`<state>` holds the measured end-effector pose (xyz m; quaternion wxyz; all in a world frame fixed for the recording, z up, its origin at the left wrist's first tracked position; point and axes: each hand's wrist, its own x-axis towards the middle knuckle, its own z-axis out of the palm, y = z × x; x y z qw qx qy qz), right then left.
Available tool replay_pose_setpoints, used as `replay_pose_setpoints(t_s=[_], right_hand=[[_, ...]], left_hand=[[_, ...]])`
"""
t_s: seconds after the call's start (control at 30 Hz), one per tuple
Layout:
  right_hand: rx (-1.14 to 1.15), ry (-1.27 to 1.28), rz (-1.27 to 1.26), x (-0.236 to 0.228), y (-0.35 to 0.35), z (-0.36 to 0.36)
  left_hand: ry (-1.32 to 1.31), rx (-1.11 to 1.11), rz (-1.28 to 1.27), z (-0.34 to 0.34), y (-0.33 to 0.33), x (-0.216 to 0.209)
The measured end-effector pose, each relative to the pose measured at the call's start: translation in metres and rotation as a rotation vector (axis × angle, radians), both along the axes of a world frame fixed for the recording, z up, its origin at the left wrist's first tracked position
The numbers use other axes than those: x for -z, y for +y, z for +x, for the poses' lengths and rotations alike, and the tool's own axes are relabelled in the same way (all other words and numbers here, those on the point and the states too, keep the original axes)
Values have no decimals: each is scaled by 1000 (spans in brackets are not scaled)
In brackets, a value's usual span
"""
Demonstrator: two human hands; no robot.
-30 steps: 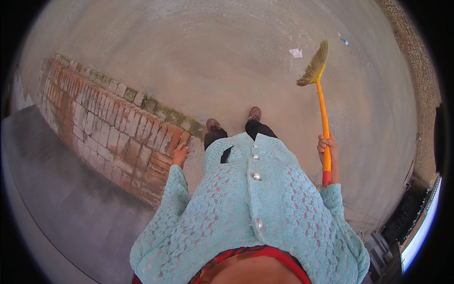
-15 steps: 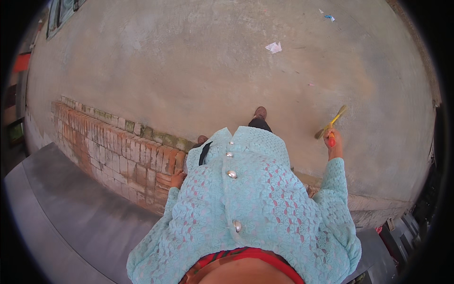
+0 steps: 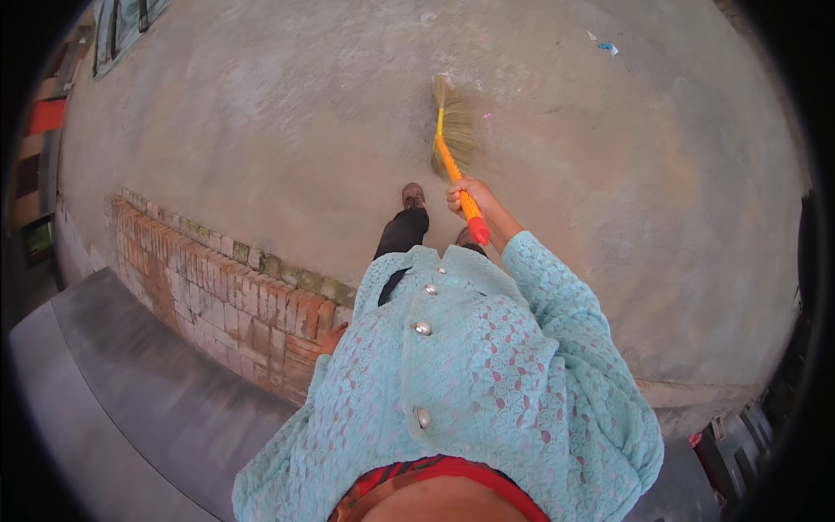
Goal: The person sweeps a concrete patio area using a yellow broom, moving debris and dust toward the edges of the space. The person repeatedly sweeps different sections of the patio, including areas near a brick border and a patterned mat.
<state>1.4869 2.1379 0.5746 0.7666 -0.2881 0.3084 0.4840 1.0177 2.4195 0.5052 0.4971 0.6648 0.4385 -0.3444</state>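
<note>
My right hand (image 3: 474, 198) is closed round the orange handle of a broom (image 3: 454, 165), out in front of my body. The handle ends in a red cap, and a yellow part joins it to the bristles. The broom's fanned straw bristles (image 3: 459, 139) lie against the concrete floor, slightly smeared by motion. A small whitish scrap (image 3: 446, 78) shows at their far tip. Beside them on the right is a tiny pink scrap (image 3: 486, 116). My left hand (image 3: 333, 337) hangs low at my side near the brick edging, mostly hidden by my sleeve; its grip does not show.
A low brick step (image 3: 217, 287) runs along the left, with a grey surface (image 3: 165, 374) on its near side. Blue and white litter (image 3: 609, 49) lies on the concrete floor (image 3: 626, 174) at the far right. My shoe (image 3: 413, 195) stands just short of the bristles.
My right hand has swung the broom from the right to the centre. The larger pale paper no longer shows at its former place. My other foot is now forward, and my left hand is more covered.
</note>
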Motion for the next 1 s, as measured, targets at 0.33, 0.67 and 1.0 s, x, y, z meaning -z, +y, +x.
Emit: replay_pose_setpoints(t_s=[0.33, 0.67, 1.0], right_hand=[[40, -117, 27, -114, -76, 42], [182, -248, -650, -129, -240, 16], [145, -98, -882, -12, -429, 139]], left_hand=[[-20, -435, -152, 253, 41, -6], [-25, -260, -108, 355, 26, -19], [-101, 397, 252, 272, -14, 23]])
